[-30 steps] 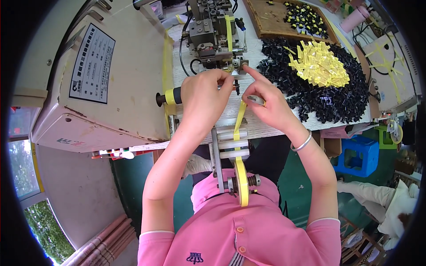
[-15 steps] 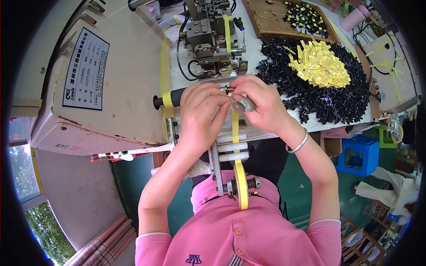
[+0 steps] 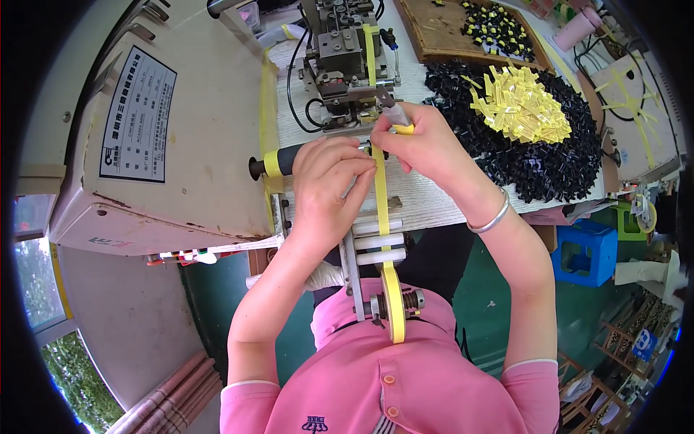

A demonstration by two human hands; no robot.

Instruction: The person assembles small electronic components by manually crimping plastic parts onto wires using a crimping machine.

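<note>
My left hand (image 3: 329, 181) lies over the end of a dark cylindrical handle (image 3: 288, 159), thumb and forefinger pinched at the left edge of a yellow tape strip (image 3: 382, 199). The strip runs up from a tape roll (image 3: 393, 307) in front of my body, over white rollers (image 3: 380, 249). Right of the strip, my right hand (image 3: 426, 141) is closed on a small blade-like tool (image 3: 395, 114), its handle wrapped grey and yellow, its flat metal tip pointing away from me. My right fingertips are close to the strip; whether they touch it is hard to tell.
A metal machine (image 3: 343, 65) with hoses stands beyond my hands. To the right lie black small parts (image 3: 535, 170) under a heap of yellow pieces (image 3: 520, 105), with a wooden tray (image 3: 437, 32) behind. A large beige cabinet (image 3: 195, 145) borders the left; a blue stool (image 3: 585, 253) stands lower right.
My right hand has turned and moved slightly up, swinging the tool's tip from near my left fingertips away toward the machine. My left hand has barely moved.
</note>
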